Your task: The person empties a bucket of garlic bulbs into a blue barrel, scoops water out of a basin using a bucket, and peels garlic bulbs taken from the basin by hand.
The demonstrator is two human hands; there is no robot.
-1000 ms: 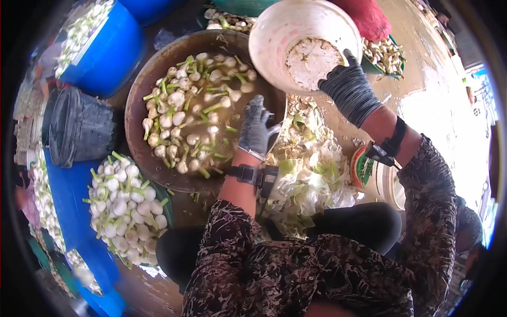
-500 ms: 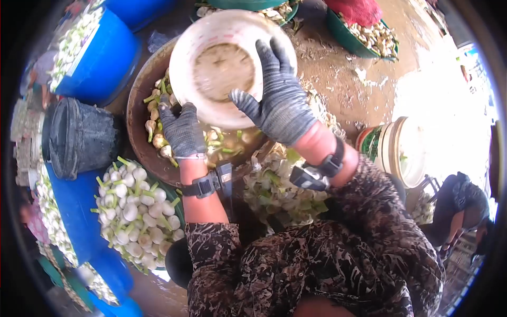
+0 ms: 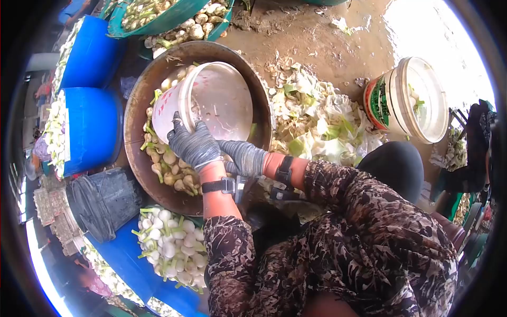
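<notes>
A white bucket (image 3: 222,100) with red marks on its side lies tilted in a wide brown basin (image 3: 138,90), its mouth facing right and up. My gloved left hand (image 3: 195,141) has its fingers over the near part of the rim. My gloved right hand (image 3: 245,157) is close against the left one, below the bucket's mouth, its fingertips hidden behind the left hand. Around the bucket, garlic bulbs (image 3: 171,164) with short green stems lie in the basin.
Peeled white garlic (image 3: 171,243) is heaped at the near left, beside a black bucket (image 3: 105,201). Blue tubs (image 3: 92,132) stand left and green basins (image 3: 158,24) behind. Peelings (image 3: 317,116) cover the ground rightward, near another white bucket (image 3: 404,100).
The white bucket has moved down and tipped over into the basin. My left hand has taken its rim, and my right hand has come down from the bucket's far side. The view has shifted.
</notes>
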